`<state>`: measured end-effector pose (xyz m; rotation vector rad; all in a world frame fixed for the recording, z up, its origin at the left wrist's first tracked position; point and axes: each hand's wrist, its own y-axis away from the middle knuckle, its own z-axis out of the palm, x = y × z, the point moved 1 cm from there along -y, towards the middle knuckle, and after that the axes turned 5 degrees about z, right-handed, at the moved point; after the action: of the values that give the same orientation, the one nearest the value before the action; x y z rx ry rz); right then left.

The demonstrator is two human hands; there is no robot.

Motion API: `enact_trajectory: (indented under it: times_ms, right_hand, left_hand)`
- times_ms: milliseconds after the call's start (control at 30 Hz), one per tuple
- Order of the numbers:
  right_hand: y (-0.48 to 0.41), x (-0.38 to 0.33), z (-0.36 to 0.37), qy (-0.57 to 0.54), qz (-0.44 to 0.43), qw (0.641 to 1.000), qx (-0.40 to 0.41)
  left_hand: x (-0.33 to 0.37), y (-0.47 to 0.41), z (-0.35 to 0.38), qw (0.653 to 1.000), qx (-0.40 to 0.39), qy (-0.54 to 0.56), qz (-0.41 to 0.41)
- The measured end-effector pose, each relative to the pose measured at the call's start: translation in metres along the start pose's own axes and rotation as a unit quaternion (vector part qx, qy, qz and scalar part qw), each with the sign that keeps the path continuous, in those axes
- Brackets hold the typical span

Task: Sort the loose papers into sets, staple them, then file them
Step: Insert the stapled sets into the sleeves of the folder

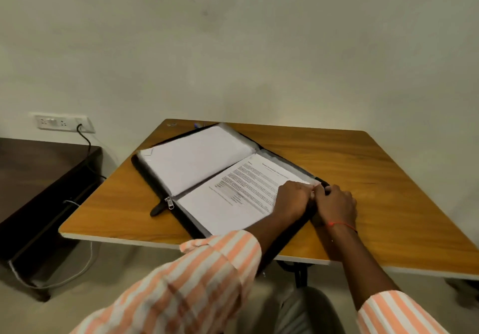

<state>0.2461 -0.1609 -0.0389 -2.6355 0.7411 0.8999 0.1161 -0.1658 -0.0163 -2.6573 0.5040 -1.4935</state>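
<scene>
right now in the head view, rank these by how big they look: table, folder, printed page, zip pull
1. table
2. folder, open flat on it
3. printed page, filling about half the folder
4. zip pull, by far the smallest

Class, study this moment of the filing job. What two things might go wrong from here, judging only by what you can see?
1. The left hand and right hand both pinch one corner of the printed page; a hard pull may crease or tear it.
2. The folder seems to overhang the near edge of the table; a nudge from a forearm might tip it off.
</scene>
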Motion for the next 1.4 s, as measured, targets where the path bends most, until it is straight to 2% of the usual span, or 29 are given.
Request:
enact_trajectory:
  times_ms: [67,100,167,233,300,367,500,600,700,767,833,900,1033,1133,1233,1333,1400]
  right_hand:
    - [-0.006,-0.005,0.002,-0.016,-0.032,0.998,-0.050]
    - [-0.009,-0.007,0.005,-0.003,-0.042,0.997,-0.060]
    - [-0.015,-0.011,0.015,0.034,-0.042,0.997,-0.054]
    - [-0.021,-0.015,0.023,0.050,-0.052,0.996,-0.043]
    - [-0.032,-0.021,0.029,0.043,-0.070,0.996,-0.044]
    - [-0.046,-0.028,0.028,0.011,-0.068,0.996,-0.060]
    - [-0.059,-0.040,0.026,-0.006,-0.033,0.999,-0.041]
    - [-0.045,-0.046,0.031,-0.037,-0.040,0.997,-0.052]
    - [-0.027,-0.044,0.033,0.056,-0.036,0.996,-0.054]
    - [-0.019,-0.037,0.029,0.114,-0.020,0.992,-0.049]
    - [-0.016,-0.028,0.022,0.143,-0.014,0.989,-0.036]
    - [-0.016,-0.016,0.018,0.162,-0.024,0.986,-0.020]
    - [-0.018,-0.010,0.016,0.188,-0.049,0.981,-0.001]
    - [-0.021,-0.010,0.017,0.188,-0.053,0.981,-0.001]
    - [-0.022,-0.008,0.016,0.186,-0.053,0.981,-0.004]
    - [-0.022,-0.008,0.017,0.187,-0.059,0.981,0.000]
    - [-0.023,-0.008,0.018,0.189,-0.056,0.980,-0.001]
  left_hand:
    - [-0.008,0.005,-0.015,0.999,0.003,-0.018,0.029]
    - [-0.015,0.010,-0.028,0.996,0.006,-0.060,0.070]
    - [-0.033,0.021,-0.063,0.967,-0.007,-0.187,0.171]
    - [-0.061,0.029,-0.102,0.941,-0.036,-0.249,0.227]
    - [-0.087,0.044,-0.131,0.933,-0.066,-0.277,0.222]
    - [-0.102,0.057,-0.137,0.940,-0.069,-0.264,0.203]
    - [-0.091,0.053,-0.103,0.946,-0.054,-0.265,0.177]
    - [-0.068,0.044,-0.071,0.964,0.028,-0.212,0.157]
    - [-0.041,0.033,-0.035,0.982,0.089,-0.135,0.093]
    - [-0.023,0.024,-0.017,0.991,0.123,-0.031,0.034]
    - [-0.012,0.016,-0.004,0.980,0.171,0.101,0.005]
    - [-0.004,0.012,0.004,0.963,0.198,0.183,0.003]
    - [0.000,0.011,-0.004,0.956,0.200,0.212,0.028]
    - [-0.011,0.022,-0.040,0.964,0.232,0.122,0.033]
    - [-0.038,0.037,-0.106,0.950,0.310,-0.034,-0.028]
    - [-0.080,0.057,-0.180,0.888,0.351,-0.254,-0.154]
    - [-0.105,0.069,-0.214,0.860,0.312,-0.303,-0.268]
